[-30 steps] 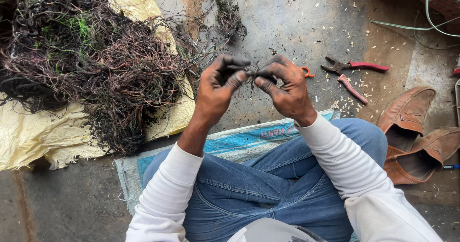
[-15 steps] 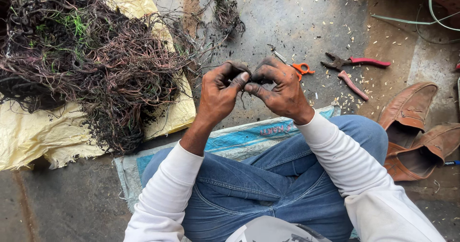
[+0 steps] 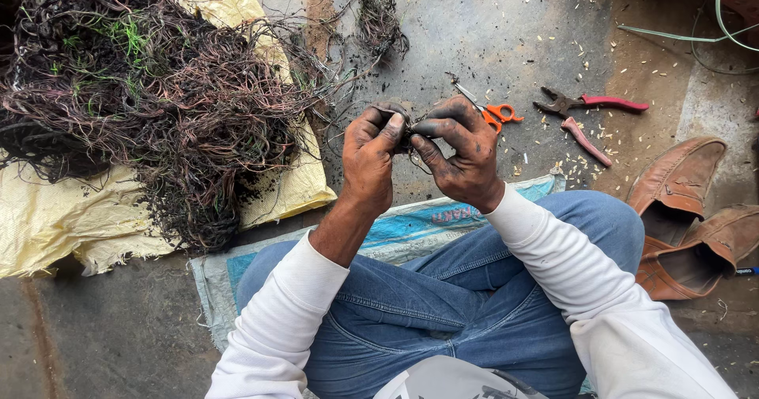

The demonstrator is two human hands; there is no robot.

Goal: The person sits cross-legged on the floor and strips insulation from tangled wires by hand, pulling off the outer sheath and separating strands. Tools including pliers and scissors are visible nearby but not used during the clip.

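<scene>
our left hand (image 3: 371, 158) and right hand (image 3: 462, 158) both pinch a wire bit (image 3: 409, 132) | risk: sooty fingers slip, it drops to the floor (image 3: 474, 35) by the scissors (image 3: 494, 114)

Grey concrete floor (image 3: 490, 27) showing stains, pale chips scattered across it. Yellow sack (image 3: 47, 225) lying at left, blue woven mat (image 3: 411, 237) lying underneath. Brown shoes (image 3: 684, 217) sitting at right. Daylight falling evenly, no hard shadows.
</scene>
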